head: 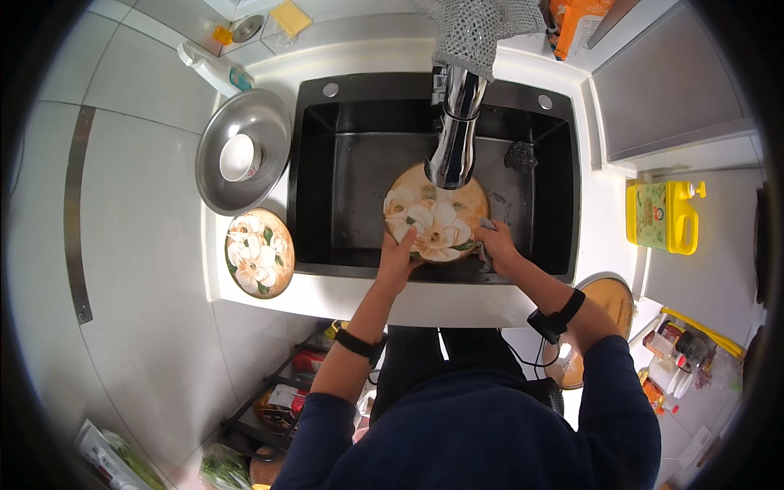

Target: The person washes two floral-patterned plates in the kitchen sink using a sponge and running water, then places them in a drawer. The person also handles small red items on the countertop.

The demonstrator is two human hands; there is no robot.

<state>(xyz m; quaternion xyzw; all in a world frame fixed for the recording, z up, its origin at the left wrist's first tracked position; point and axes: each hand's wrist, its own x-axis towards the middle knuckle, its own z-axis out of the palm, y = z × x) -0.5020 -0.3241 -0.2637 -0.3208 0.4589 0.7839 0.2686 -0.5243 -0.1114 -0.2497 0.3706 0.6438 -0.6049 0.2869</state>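
Note:
Over the black sink (367, 184) I hold a round plate (435, 223) painted with white flowers and green leaves. My left hand (398, 257) grips its lower left rim, thumb on top. At the lower right rim, my right hand (497, 245) pinches a grey cloth (486, 251) against the edge. The chrome faucet (453, 147) hangs above and covers part of the plate's far side; I cannot tell whether water runs. A second plate (260, 254) with the same flower pattern lies on the counter to the left of the sink.
A steel basin (211, 165) holding a white bowl (239, 157) stands left of the sink. A dark mesh scrubber (520, 157) sits inside the sink at right. A grey mesh cloth (463, 37) drapes over the faucet. A yellow detergent jug (661, 217) is at right; a white bottle (214, 70) stands back left.

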